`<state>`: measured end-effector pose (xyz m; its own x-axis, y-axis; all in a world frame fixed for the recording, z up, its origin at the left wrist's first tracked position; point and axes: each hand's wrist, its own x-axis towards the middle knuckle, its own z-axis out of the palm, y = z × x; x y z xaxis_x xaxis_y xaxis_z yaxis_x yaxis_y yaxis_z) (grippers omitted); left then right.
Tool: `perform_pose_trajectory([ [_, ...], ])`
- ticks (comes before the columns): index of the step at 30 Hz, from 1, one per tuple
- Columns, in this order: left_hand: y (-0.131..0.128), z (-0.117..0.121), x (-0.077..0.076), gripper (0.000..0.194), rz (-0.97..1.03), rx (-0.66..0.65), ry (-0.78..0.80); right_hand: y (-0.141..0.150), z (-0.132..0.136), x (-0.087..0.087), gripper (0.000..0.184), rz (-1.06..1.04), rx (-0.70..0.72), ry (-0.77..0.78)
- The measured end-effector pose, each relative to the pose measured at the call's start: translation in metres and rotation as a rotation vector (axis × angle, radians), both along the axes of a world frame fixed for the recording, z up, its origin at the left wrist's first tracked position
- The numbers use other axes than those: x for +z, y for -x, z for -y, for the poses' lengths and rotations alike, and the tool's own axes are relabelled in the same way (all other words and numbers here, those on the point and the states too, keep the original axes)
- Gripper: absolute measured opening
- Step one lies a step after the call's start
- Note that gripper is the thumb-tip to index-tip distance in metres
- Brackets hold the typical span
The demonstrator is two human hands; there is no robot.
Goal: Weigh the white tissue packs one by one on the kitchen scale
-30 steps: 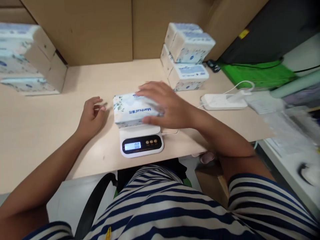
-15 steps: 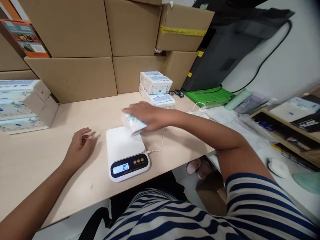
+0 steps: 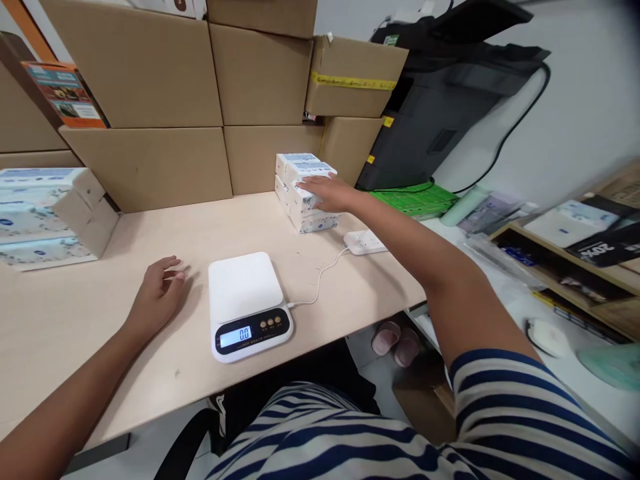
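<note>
My right hand (image 3: 327, 191) reaches over the stack of tissue packs (image 3: 299, 160) at the back of the table. Its fingers lie across the nearest upper tissue pack (image 3: 306, 198), which the hand partly covers. In front of me stands a white digital scale (image 3: 246, 287) with a bare plate and a lit display (image 3: 235, 335) reading 0.0. To the left of the scale, my left hand (image 3: 159, 293) rests on the tabletop, fingers loosely bent and apart, holding nothing.
Another stack of tissue packs (image 3: 47, 220) stands at the left. Cardboard boxes (image 3: 150, 167) line the back. A white cable (image 3: 320, 283) runs from the scale toward a power strip (image 3: 364, 242). A dark printer (image 3: 430, 120) is at the back right.
My right hand has carried a tissue pack from above the scale, back and right, onto the near end of the stack. The left hand stays in place. The view has shifted slightly.
</note>
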<state>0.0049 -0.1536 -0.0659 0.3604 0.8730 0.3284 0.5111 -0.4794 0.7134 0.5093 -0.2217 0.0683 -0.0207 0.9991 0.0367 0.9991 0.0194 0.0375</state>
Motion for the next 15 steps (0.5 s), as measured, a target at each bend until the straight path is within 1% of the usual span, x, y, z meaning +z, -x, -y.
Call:
perform_pose_trajectory([
  [3,0.000,-0.003,-0.002,0.042,0.017,-0.003,-0.013,-0.002,0.001,-0.005,0.089,0.011,0.021,-0.034],
  [6,-0.001,-0.006,-0.006,0.040,0.043,-0.004,-0.043,-0.005,0.004,-0.006,0.088,0.028,0.010,-0.053],
  [11,-0.003,-0.007,-0.008,0.046,0.028,-0.010,-0.028,-0.006,0.010,-0.006,0.080,0.058,-0.030,-0.074],
  [15,-0.004,-0.005,-0.007,0.046,0.024,-0.034,-0.043,-0.007,0.018,-0.014,0.080,0.073,-0.086,-0.117],
])
